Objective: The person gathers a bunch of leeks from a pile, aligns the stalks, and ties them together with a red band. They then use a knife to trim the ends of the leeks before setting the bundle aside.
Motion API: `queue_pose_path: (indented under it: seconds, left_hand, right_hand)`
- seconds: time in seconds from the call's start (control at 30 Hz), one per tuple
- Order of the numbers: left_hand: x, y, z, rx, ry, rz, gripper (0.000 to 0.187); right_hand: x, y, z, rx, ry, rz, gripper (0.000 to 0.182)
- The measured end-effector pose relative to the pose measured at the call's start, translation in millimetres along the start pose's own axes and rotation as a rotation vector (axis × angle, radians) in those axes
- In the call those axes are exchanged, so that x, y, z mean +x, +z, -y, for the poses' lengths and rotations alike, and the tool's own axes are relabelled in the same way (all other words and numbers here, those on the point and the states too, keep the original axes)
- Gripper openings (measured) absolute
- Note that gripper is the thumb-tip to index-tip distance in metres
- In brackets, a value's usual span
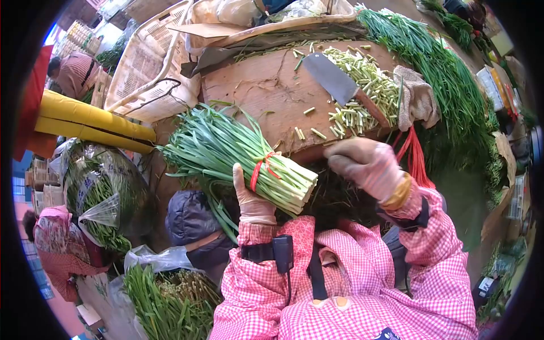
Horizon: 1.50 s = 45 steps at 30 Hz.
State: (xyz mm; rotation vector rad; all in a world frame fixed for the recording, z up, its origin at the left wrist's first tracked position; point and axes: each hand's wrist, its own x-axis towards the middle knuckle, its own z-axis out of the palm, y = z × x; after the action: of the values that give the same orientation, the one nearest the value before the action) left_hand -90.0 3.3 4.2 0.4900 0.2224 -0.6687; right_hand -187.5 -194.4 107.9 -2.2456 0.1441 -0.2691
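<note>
My gloved left hand (254,198) grips a bundle of garlic chives (226,148) from below and the side. A red tie (264,170) goes round the bundle near its pale, evenly cut stem ends, which face right. To the right of those ends is my gloved right hand (362,164), apart from the bundle, its fingers curled together; whether anything is in them is hidden. Beyond it, a cleaver (334,79) with a wooden handle lies on the wooden board (249,85), partly over a pile of cut stem ends (374,79). Red ties (416,156) hang at the board's right edge.
A cloth (416,99) lies by the cleaver handle. Loose chives (419,51) are heaped at the right. White plastic crates (150,62) stand at the back left. Bagged greens (102,192) and a person (62,243) are at the left; an open bag of greens (164,300) sits below.
</note>
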Motion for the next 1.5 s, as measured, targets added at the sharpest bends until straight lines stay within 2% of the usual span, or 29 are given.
queue_pose_path:
  seconds: [0.07,0.1,0.2,0.23,0.27,0.33,0.37,0.43,0.47,0.53,0.6,0.63,0.73,0.83,0.93,1.0,1.03,1.07,1.13,1.2,1.23,1.33,1.47,1.5]
  left_hand:
    - [-2.5,-4.9,1.6,-0.040,-0.025,-0.031,0.072]
    - [-4.6,-4.1,1.6,-0.044,-0.027,-0.009,0.068]
    - [-16.8,6.9,-3.0,-0.017,0.004,-0.002,0.060]
    - [-18.6,5.4,-4.6,0.001,0.020,-0.017,0.061]
    - [-19.5,3.6,-5.8,0.018,0.033,-0.034,0.061]
    - [-21.0,2.4,-10.0,0.015,0.018,0.038,0.062]
    - [-19.5,-1.0,-12.8,0.005,-0.047,0.095,0.064]
    - [-19.0,-1.3,-10.2,0.059,-0.030,0.060,0.070]
    - [-20.0,-0.6,-9.2,0.094,-0.033,0.046,0.073]
    - [-20.3,5.3,-7.9,0.103,-0.044,0.112,0.068]
    - [-25.5,12.3,-6.0,0.059,-0.068,0.168,0.061]
    - [-26.4,15.4,-4.9,0.061,0.003,0.025,0.060]
    - [-23.0,9.9,-4.3,0.072,-0.024,-0.003,0.058]
    - [-23.9,10.7,-3.5,0.119,-0.076,0.033,0.058]
    - [-19.0,4.9,-3.1,0.182,-0.079,-0.003,0.069]
    - [-14.6,-6.0,-7.1,0.201,-0.109,0.014,0.076]
    - [-12.9,-10.4,-6.0,0.203,-0.126,0.026,0.082]
    - [-14.9,-14.6,-6.2,0.118,-0.165,0.039,0.074]
    - [-11.8,-17.8,-9.0,-0.041,-0.246,0.084,0.060]
    - [-11.5,-12.1,-9.0,0.022,-0.202,0.064,0.060]
    - [-14.1,-9.0,-9.2,0.053,-0.177,0.047,0.060]
    - [-23.0,4.2,-11.0,0.137,-0.128,-0.018,0.055]
    - [-21.6,2.3,-7.6,0.209,-0.154,-0.065,0.051]
    - [-21.8,0.4,-8.9,0.222,-0.173,-0.049,0.051]
  right_hand:
    - [11.7,20.9,11.4,-0.017,-0.219,-0.032,0.024]
    - [17.5,26.5,23.1,-0.038,-0.105,0.077,0.030]
    - [27.8,45.3,34.6,-0.169,0.025,0.354,0.030]
    - [25.4,46.2,40.9,-0.197,0.051,0.386,0.028]
    - [6.0,48.4,37.8,-0.195,-0.156,0.180,0.014]
    - [-18.8,12.5,52.1,0.551,0.167,0.665,0.010]
    - [-25.2,-1.7,50.1,0.604,0.249,0.709,0.008]
    - [-31.3,-21.6,44.3,0.702,0.411,0.799,0.006]
    - [-28.6,-11.0,46.8,0.702,0.585,0.525,0.013]
    - [-18.0,25.6,14.2,0.151,0.000,0.093,0.023]
    - [-6.3,37.8,28.2,0.042,0.083,0.106,0.035]
    - [-0.7,41.3,36.9,-0.036,0.161,0.175,0.038]
    - [3.2,46.0,32.9,-0.146,0.107,0.253,0.035]
    - [4.7,45.4,30.3,0.007,0.192,0.344,0.029]
    - [-12.5,-3.5,42.5,0.891,0.397,0.774,0.018]
    - [-13.1,20.7,44.5,1.091,0.224,0.767,0.017]
    - [-18.0,6.8,40.3,0.921,0.403,0.830,0.018]
    - [-21.8,-15.2,39.7,0.756,0.579,0.901,0.019]
    - [-20.8,23.7,32.7,0.090,0.216,0.273,0.025]
    - [-11.1,42.8,27.7,-0.043,0.183,0.221,0.029]
    - [-7.8,50.6,24.0,-0.043,0.221,0.247,0.038]
    - [-5.5,60.9,22.0,-0.082,0.238,0.248,0.029]
    - [9.2,63.1,9.2,0.036,0.427,0.476,0.024]
    - [8.3,66.6,4.8,0.013,0.343,0.444,0.020]
